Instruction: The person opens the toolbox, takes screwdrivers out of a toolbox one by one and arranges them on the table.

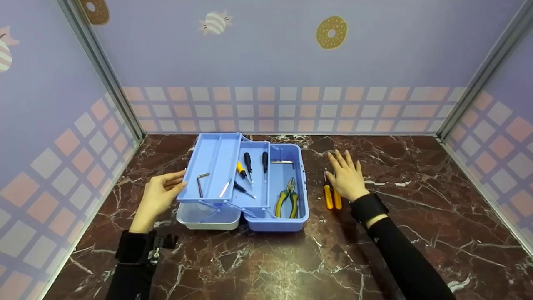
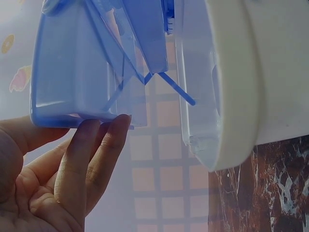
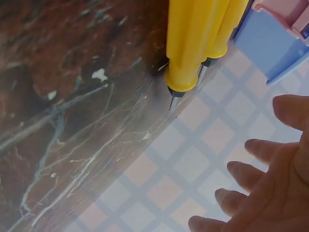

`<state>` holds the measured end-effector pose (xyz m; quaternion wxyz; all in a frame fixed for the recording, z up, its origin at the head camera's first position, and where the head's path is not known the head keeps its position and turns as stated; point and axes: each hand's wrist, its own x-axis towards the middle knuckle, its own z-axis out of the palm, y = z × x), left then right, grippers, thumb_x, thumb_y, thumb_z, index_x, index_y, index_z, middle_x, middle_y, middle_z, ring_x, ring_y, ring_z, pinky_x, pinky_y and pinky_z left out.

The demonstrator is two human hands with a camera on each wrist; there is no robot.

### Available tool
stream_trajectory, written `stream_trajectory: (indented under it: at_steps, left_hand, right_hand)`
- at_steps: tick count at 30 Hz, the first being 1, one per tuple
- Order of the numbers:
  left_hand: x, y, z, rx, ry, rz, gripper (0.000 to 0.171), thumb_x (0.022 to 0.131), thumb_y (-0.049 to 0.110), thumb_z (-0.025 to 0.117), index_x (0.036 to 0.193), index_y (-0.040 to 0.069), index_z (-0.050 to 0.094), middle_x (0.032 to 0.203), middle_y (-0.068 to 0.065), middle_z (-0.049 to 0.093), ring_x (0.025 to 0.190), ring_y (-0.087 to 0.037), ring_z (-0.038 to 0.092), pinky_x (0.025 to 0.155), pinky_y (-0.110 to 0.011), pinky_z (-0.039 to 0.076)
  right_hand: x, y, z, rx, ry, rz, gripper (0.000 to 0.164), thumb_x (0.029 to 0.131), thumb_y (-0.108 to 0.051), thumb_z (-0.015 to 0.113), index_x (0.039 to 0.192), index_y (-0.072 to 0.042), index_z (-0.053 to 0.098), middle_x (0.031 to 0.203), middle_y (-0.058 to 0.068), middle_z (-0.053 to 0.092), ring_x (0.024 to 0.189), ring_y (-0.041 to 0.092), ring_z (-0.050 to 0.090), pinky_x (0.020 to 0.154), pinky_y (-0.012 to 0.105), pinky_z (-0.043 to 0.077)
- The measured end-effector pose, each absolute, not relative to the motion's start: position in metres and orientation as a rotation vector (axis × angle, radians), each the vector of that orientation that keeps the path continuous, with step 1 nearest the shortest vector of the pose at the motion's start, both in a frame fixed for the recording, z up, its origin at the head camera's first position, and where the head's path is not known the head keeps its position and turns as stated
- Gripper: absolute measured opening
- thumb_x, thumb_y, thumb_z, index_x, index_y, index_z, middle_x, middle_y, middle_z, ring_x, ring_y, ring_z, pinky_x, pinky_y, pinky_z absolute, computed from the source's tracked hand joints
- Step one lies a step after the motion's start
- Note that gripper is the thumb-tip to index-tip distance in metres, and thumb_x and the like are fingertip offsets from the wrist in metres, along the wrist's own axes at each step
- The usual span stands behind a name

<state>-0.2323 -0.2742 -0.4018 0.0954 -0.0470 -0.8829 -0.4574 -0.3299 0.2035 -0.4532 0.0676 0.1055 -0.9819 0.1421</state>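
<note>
My left hand (image 1: 160, 196) grips the outer edge of the raised upper tray (image 1: 208, 156) of a blue toolbox, fingers and thumb about its rim. In the left wrist view the tray (image 2: 67, 72) hangs on its hinge arms beside the fingers (image 2: 104, 159). An L-shaped hex key (image 1: 199, 185) lies in this tray. My right hand (image 1: 347, 177), fingers spread, is over the table beside two yellow-handled screwdrivers (image 1: 329, 198), partly covering one. In the right wrist view the screwdrivers (image 3: 190, 43) are apart from the fingers, and that hand holds nothing.
The middle tray (image 1: 259, 193) holds several screwdrivers. Pliers with green and yellow handles (image 1: 281, 204) and another hex key (image 1: 283, 162) lie in the toolbox base (image 1: 306, 200). A clear lid section (image 1: 208, 225) is under the upper tray. Patterned walls (image 1: 266, 54) enclose the marbled table (image 1: 416, 208).
</note>
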Motion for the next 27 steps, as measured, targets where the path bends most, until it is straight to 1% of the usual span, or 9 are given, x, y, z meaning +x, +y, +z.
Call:
stream_trajectory:
  at_steps: [3,7,9,15,22,27]
  left_hand:
    - [-0.233,-0.274,-0.403,-0.138,-2.61,-1.357,0.038,0.096,0.005,0.061,0.132,-0.008,0.058,0.125,-0.029,0.064,0.116,-0.04,0.064,0.093,-0.018,0.054]
    - [-0.235,-0.273,-0.404,-0.136,-2.603,-1.366,0.038,0.096,0.004,0.061,0.131,-0.009,0.058,0.124,-0.029,0.064,0.116,-0.04,0.064,0.09,-0.011,0.052]
    - [-0.235,-0.273,-0.404,-0.135,-2.601,-1.37,0.038,0.095,0.003,0.061,0.131,-0.009,0.058,0.124,-0.029,0.064,0.115,-0.04,0.064,0.089,-0.009,0.051]
    - [-0.234,-0.273,-0.404,-0.142,-2.597,-1.366,0.038,0.096,0.003,0.062,0.131,-0.009,0.058,0.124,-0.029,0.064,0.115,-0.041,0.064,0.093,-0.02,0.054]
    - [-0.233,-0.273,-0.403,-0.128,-2.6,-1.374,0.038,0.096,0.004,0.062,0.131,-0.008,0.058,0.124,-0.029,0.063,0.116,-0.04,0.064,0.091,-0.013,0.052]
    - [-0.233,-0.274,-0.402,-0.143,-2.607,-1.357,0.038,0.096,0.006,0.062,0.131,-0.007,0.058,0.124,-0.029,0.064,0.115,-0.04,0.064,0.093,-0.02,0.054]
  right_hand:
    - [-0.33,0.2,-0.452,0.351,-2.946,0.425,0.06,0.103,-0.032,0.047,0.157,-0.013,0.028,0.165,0.013,0.02,0.153,0.041,0.009,0.119,0.07,0.008]
    - [-0.329,0.196,-0.45,0.402,-2.928,0.418,0.059,0.103,-0.031,0.048,0.156,-0.013,0.03,0.164,0.013,0.022,0.152,0.041,0.01,0.119,0.07,0.008]
    - [-0.329,0.193,-0.449,0.44,-2.918,0.415,0.059,0.103,-0.03,0.049,0.156,-0.014,0.03,0.164,0.014,0.023,0.153,0.04,0.01,0.119,0.071,0.008]
    - [-0.33,0.187,-0.442,0.537,-2.875,0.419,0.059,0.103,-0.031,0.049,0.157,-0.016,0.029,0.163,0.012,0.026,0.153,0.039,0.01,0.119,0.07,0.01]
    - [-0.331,0.177,-0.43,0.61,-2.852,0.397,0.059,0.103,-0.031,0.049,0.156,-0.016,0.03,0.163,0.01,0.027,0.153,0.039,0.013,0.119,0.069,0.011]
    - [-0.331,0.166,-0.42,0.724,-2.802,0.371,0.056,0.103,-0.029,0.05,0.155,-0.014,0.035,0.162,0.01,0.03,0.152,0.038,0.015,0.12,0.069,0.01]
